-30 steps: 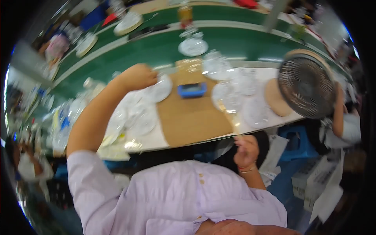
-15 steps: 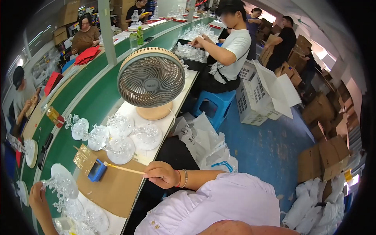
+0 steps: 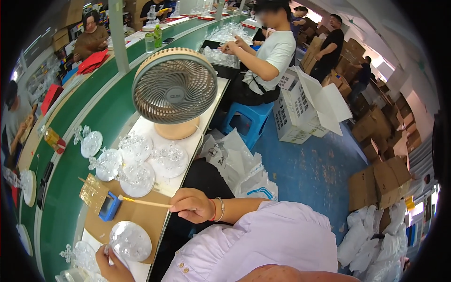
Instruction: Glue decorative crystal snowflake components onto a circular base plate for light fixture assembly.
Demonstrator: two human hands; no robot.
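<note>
With the clock face centred on the blue dish (image 3: 110, 207), the right hand (image 3: 192, 206) is at 3 o'clock, its fingers closed on the end of a thin brush (image 3: 148, 203). The brush points towards 9, its yellowish tip just beside the dish's rim. The left hand (image 3: 114, 265), at 6 o'clock, is shut on the near edge of a white disc (image 3: 130, 241) with clear parts on it; the disc lies at 5 o'clock, over the brown cardboard sheet (image 3: 101, 229). The hands are well apart. The left fingertips are partly hidden, so whether they grip the disc's rim or a clear part beside it I cannot tell.

A taped cardboard block (image 3: 95, 192) stands against the dish at 10 o'clock. More discs (image 3: 171, 160) with clear pieces crowd the desk (image 3: 164, 185) between 11 and 2, and a fan (image 3: 174, 89) stands beyond them at 1.

Holding the brush so far back gives little control: a small wrist jerk could knock the dish, or drip on the cardboard if the tip is wet. The disc, held only at one edge, could tip or slip, and squeezing a clear part might snap it. Reaching towards 1 risks catching the crowded pieces.
</note>
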